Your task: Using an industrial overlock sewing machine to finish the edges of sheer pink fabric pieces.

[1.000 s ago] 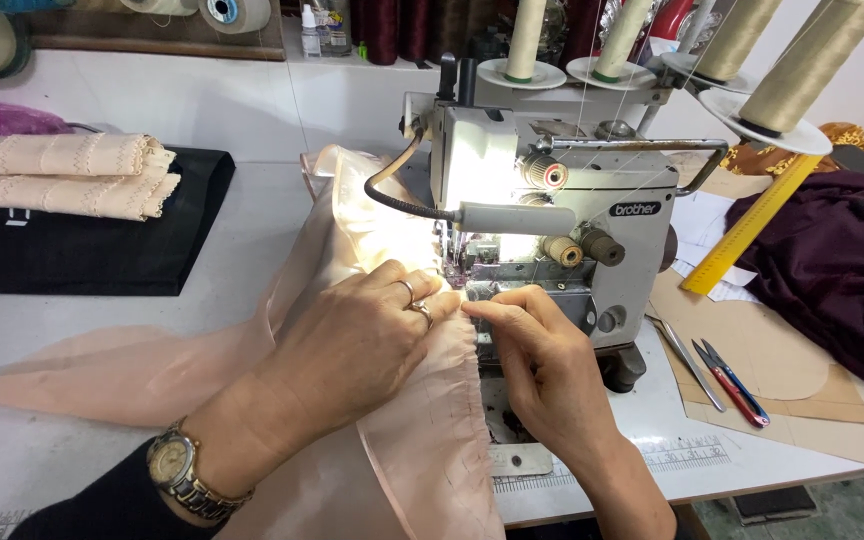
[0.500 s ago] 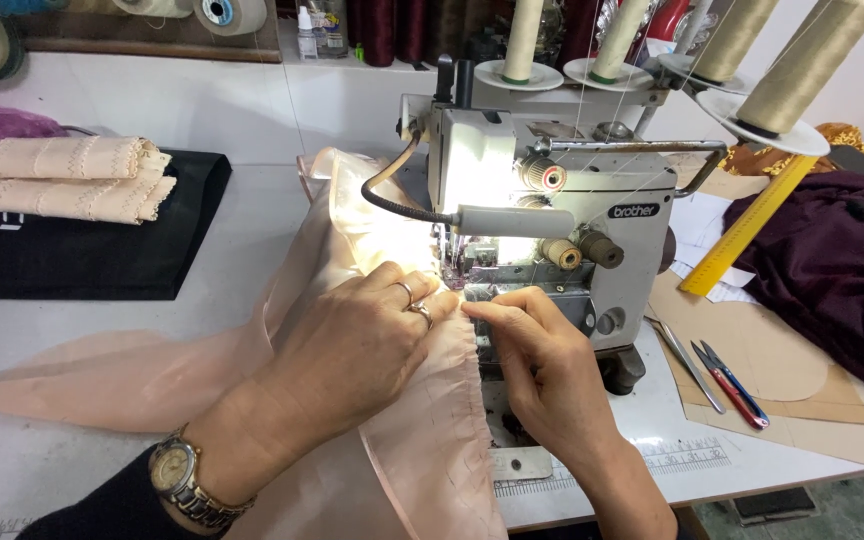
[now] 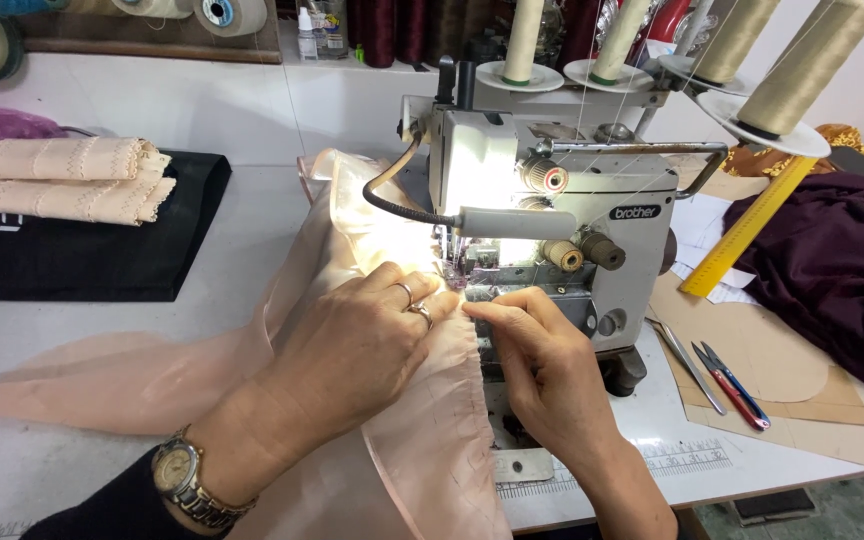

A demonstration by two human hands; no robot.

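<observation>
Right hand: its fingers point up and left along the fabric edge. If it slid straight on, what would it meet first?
Probably the left hand, whose fingertips lie just ahead of the right hand on the peach fabric.

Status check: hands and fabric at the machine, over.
Left hand flat on sheer peach fabric. Right hand pinching its edge at white sewing machine. Nothing blocking.

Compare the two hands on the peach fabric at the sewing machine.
The left hand lies palm-down and spread on the peach fabric; the right hand pinches the fabric's edge with its fingers. The left hand wears rings and a wristwatch; the right hand shows none. The left hand sits over the cloth's body, the right hand beside the machine bed. Both meet just before the needle area of the sewing machine.
</observation>
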